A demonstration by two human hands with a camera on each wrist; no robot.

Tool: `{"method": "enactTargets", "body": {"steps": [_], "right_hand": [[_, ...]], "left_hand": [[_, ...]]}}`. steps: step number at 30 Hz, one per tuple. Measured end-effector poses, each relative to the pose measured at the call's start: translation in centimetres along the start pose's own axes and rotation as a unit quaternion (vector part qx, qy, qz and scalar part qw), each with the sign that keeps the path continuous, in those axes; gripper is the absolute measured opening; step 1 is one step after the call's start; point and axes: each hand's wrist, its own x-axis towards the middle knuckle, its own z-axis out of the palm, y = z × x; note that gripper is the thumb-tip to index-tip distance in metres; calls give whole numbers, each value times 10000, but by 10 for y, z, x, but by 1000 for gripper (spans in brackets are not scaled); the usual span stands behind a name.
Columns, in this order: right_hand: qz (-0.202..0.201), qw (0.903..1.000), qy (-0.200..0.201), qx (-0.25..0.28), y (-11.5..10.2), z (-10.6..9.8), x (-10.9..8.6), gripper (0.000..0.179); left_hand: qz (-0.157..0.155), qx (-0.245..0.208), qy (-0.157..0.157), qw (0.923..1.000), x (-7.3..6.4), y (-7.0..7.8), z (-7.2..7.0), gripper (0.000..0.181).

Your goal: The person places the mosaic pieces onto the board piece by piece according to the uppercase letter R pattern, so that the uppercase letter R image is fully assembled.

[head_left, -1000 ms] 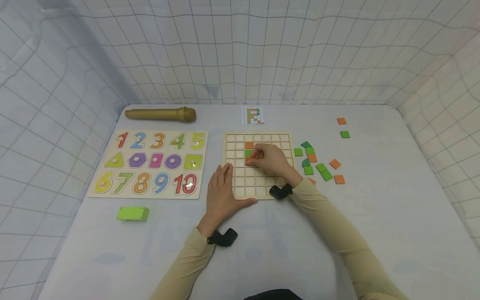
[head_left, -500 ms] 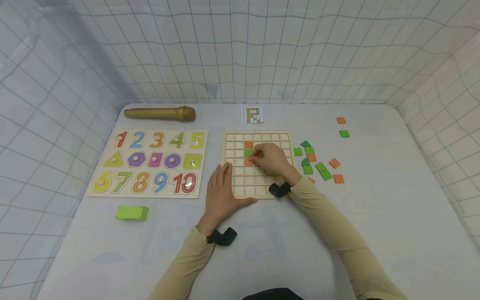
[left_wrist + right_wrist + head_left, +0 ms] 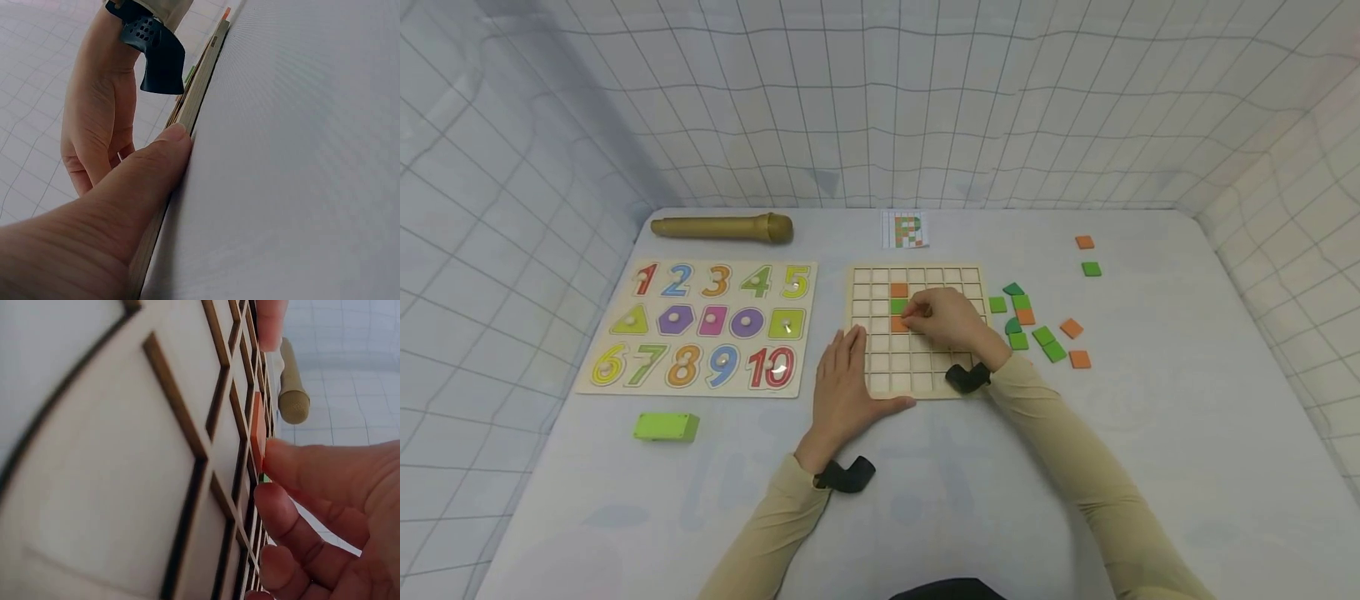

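Observation:
My left hand (image 3: 844, 387) rests at the lower left corner of a wooden grid board (image 3: 887, 383), fingers straight along its left side. In the left wrist view its thumb (image 3: 156, 156) lies against the board's front edge. My right hand (image 3: 951, 321) is over the board's middle, with thumb and fingertips curled at the right edge of an orange square tile (image 3: 897, 324). The right wrist view shows the thumb touching that orange tile, which stands slightly proud of the grid. Above it in the same column sit a green tile (image 3: 898, 307) and another orange tile (image 3: 898, 290).
Loose green and orange tiles (image 3: 1054, 351) lie right of the board. A pattern card (image 3: 906, 230) is behind it. Left are a number-and-shape puzzle (image 3: 696, 329), a gold microphone (image 3: 722, 228) and a green block (image 3: 666, 427). Grid-patterned cloth walls (image 3: 850, 125) surround the table.
The orange tile, tilted under my right fingertips earlier, now lies squarely in its cell. My right hand has shifted slightly to the right; my left hand stays where it was.

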Motion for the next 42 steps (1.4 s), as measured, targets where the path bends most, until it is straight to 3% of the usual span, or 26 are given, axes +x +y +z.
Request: {"method": "enactTargets", "body": {"steps": [9,12,16,21,26,30,34,38,42], "right_hand": [[-324,9990,-301,73,5,-6,0,11],[-593,9980,-232,11,10,-9,0,14],[-937,9953,246,-24,21,-18,-1,16],[-927,9875,1277,13,40,-38,-2,17],[-648,9691,2380,-24,60,-63,-5,24],[-417,9467,3194,-84,80,-83,-6,27],[62,9213,3881,-233,100,-99,-9,31],[912,8997,4260,-257,114,-112,-15,40],[1817,8844,4296,-165,124,-122,-25,52]], "left_hand": [[-15,-17,-16,10000,0,1,-1,121],[-32,-5,-26,10000,0,1,-1,121],[-29,2,-32,10000,-1,2,-1,121],[-8,-11,-5,10000,-1,2,-1,121],[21,-27,13,10000,0,1,1,121],[19,-64,26,10000,0,1,1,121],[19,-70,36,10000,0,0,2,121],[9,-62,25,10000,0,0,2,121],[5,-66,28,10000,-1,1,0,121]]}}
